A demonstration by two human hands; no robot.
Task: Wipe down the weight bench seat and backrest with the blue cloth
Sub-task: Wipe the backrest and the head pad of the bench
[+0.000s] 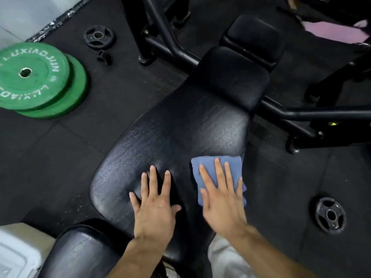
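A black padded weight bench runs up the middle of the view. Its long pad [170, 137] is glossy and creased, with a smaller pad [230, 77] beyond it and another pad [80, 253] at the near left. A folded blue cloth [212, 167] lies on the long pad near its right edge. My right hand [222, 199] presses flat on the cloth with straight, spread fingers. Beside it, my left hand [154, 205] rests flat on the bare pad, fingers spread.
Two green weight plates [34, 77] are stacked on the black rubber floor at the left. Small black plates lie at the upper left [98, 37] and lower right [330, 215]. Black frame bars [301, 113] cross behind the bench. A white box [16, 251] sits at the bottom left.
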